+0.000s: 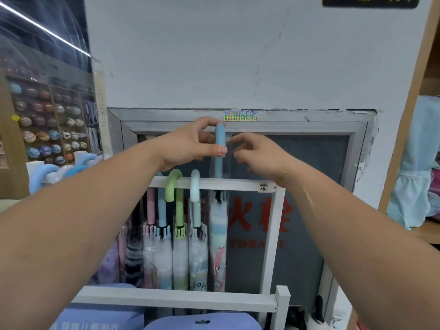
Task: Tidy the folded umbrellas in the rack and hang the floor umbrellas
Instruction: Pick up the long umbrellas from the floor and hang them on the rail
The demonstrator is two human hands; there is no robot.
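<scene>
I hold a long umbrella with a blue handle (pixel 219 141) upright above the white rack's top rail (pixel 238 184). My left hand (pixel 190 144) grips the handle near its top. My right hand (pixel 256 156) pinches the clear plastic sleeve around the handle just to its right. The umbrella's pastel canopy (pixel 217 239) hangs down behind the rail. To its left, a green-handled umbrella (pixel 175 186) and a pale mint-handled umbrella (pixel 195 188) hang hooked on the rail, with pink- and blue-handled ones (pixel 162 208) behind them.
A lower white rail (pixel 176 298) crosses the rack front, with purple packaged goods (pixel 202 323) beneath. More curved blue handles (pixel 45 173) hang at the left. Ball shelves (pixel 47 127) stand far left. A grey hydrant cabinet (pixel 297 210) is behind the rack, and a wooden shelf (pixel 404 139) stands at the right.
</scene>
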